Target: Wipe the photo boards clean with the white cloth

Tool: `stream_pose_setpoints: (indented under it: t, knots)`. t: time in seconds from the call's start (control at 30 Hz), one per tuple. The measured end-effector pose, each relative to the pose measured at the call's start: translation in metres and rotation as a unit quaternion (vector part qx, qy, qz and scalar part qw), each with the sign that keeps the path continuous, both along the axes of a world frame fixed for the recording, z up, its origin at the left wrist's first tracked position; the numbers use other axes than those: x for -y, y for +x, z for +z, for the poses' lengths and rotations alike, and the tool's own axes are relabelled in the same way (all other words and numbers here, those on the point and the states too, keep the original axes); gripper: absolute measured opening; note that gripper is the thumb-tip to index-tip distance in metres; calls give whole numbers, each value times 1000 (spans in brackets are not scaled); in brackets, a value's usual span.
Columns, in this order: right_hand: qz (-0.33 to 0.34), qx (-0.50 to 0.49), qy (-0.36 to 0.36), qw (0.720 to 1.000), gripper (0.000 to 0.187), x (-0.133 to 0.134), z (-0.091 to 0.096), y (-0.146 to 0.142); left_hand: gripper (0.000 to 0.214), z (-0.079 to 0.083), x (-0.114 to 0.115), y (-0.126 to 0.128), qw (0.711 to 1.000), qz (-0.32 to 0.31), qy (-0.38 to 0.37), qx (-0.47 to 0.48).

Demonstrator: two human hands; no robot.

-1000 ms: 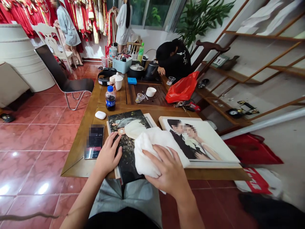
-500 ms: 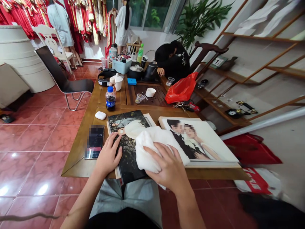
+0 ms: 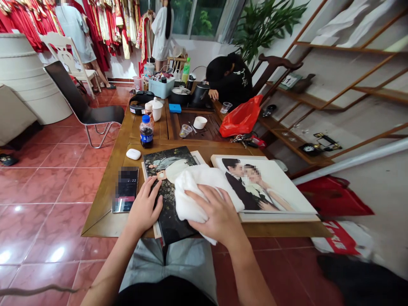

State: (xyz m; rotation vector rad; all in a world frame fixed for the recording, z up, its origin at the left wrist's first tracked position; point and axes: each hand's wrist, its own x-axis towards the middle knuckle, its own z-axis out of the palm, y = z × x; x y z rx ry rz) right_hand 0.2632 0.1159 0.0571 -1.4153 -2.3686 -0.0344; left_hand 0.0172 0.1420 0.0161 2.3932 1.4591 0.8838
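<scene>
A dark glossy photo print [image 3: 168, 168] lies on the wooden table [image 3: 108, 187] in front of me. My left hand [image 3: 144, 208] rests flat on its left edge, fingers spread. My right hand [image 3: 216, 216] presses a white cloth [image 3: 197, 187] onto the print's right half, fingers laid over the cloth. To the right lies a larger framed portrait [image 3: 274, 191] of a couple, and the cloth overlaps its left edge.
A phone [image 3: 126, 189] and a white earbud case [image 3: 133, 154] lie left of the print. Farther back stand a cola bottle [image 3: 146, 131], cups, a kettle [image 3: 200, 94] and a red bag [image 3: 240, 119]. A person in black [image 3: 229, 78] leans on the far end. A chair [image 3: 83, 106] stands at the left.
My right hand has slid the white cloth leftward and slightly toward me across the print. My left hand has stayed in place.
</scene>
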Motion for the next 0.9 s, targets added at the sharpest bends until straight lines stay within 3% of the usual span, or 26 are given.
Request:
stream_pose_setpoints:
  t: [0.13, 0.47, 0.7, 0.9]
  knots:
    - [-36, 21, -5, 999, 58, -11, 5, 4, 48, -2, 0, 0, 1000, 0, 4, 0]
    - [73, 17, -67, 995, 64, -32, 11, -22, 48, -1, 0, -1, 1000, -9, -1, -1]
    - [-16, 50, -45, 998, 59, -55, 16, -2, 47, -3, 0, -1, 1000, -2, 6, -1]
    - [79, 57, -81, 992, 66, -48, 18, -19, 47, -3, 0, -1, 1000, -7, 13, -6]
